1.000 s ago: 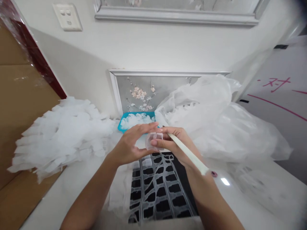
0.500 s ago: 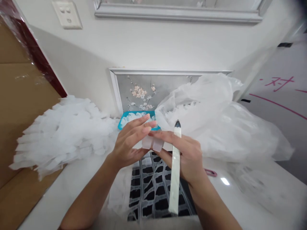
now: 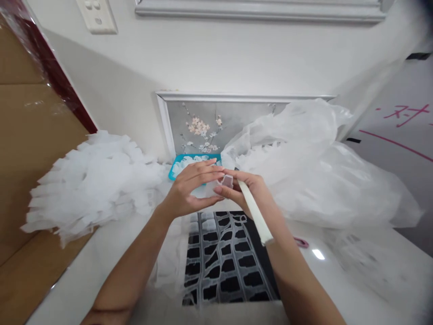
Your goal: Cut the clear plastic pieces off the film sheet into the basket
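Observation:
Both hands meet above the table around small translucent plastic pieces point(image 3: 226, 181). My left hand point(image 3: 189, 187) curves around their left side, fingers above and thumb below. My right hand point(image 3: 249, 188) pinches them at the right between thumb and fingers. It also holds a slim white-wrapped knife point(image 3: 255, 214), whose handle slants back over the wrist; its dark tip is mostly hidden by the fingers. Below lies a translucent sheet point(image 3: 219, 266) with many cut-out openings, on a black mat point(image 3: 262, 243). A few pieces point(image 3: 209, 224) sit at its upper left.
A blue tray point(image 3: 172, 174) of pieces stands behind my left hand. A large heap of translucent pieces point(image 3: 98, 180) lies at left beside cardboard point(image 3: 37, 158). At right is a clear plastic bag point(image 3: 321, 180) with more pieces. A pink item point(image 3: 301, 243) lies near my right forearm.
The knife has swung from upright to slanting back along my right wrist. The pieces have turned and shifted slightly right and up between my fingers; both hands have risen a little.

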Action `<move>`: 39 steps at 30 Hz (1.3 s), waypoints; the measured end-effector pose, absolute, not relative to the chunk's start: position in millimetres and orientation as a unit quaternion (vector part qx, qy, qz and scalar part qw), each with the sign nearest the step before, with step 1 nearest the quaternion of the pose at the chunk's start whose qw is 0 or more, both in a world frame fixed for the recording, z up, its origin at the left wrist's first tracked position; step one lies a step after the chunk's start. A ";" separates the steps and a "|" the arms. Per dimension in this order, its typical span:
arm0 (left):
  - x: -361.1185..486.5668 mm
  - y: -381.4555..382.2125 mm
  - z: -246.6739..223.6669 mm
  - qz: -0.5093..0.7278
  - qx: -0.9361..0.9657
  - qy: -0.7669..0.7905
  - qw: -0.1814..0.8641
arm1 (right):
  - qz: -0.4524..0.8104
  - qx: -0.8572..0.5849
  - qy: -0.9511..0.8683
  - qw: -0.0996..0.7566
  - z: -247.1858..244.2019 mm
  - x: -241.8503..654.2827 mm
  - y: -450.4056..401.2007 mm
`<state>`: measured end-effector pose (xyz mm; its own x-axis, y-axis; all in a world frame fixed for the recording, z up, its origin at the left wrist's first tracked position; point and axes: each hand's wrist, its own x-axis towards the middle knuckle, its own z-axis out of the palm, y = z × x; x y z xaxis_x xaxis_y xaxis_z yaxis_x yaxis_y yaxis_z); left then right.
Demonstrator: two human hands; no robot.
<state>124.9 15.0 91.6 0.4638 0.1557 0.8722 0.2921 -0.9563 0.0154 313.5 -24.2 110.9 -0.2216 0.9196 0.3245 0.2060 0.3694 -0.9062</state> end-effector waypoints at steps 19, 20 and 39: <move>68.0 136.9 0.7 -0.349 -0.681 -0.643 -0.025 | 0.365 -0.421 -0.622 0.550 106.5 322.5 -14.1; 62.2 144.5 -10.9 -0.322 -0.677 -0.661 -0.032 | 0.357 -0.422 -0.623 0.554 106.7 322.8 -14.2; 90.9 39.3 -12.8 -0.217 -0.857 -0.441 -0.151 | 0.476 -0.447 -0.572 0.496 -26.7 304.5 -28.5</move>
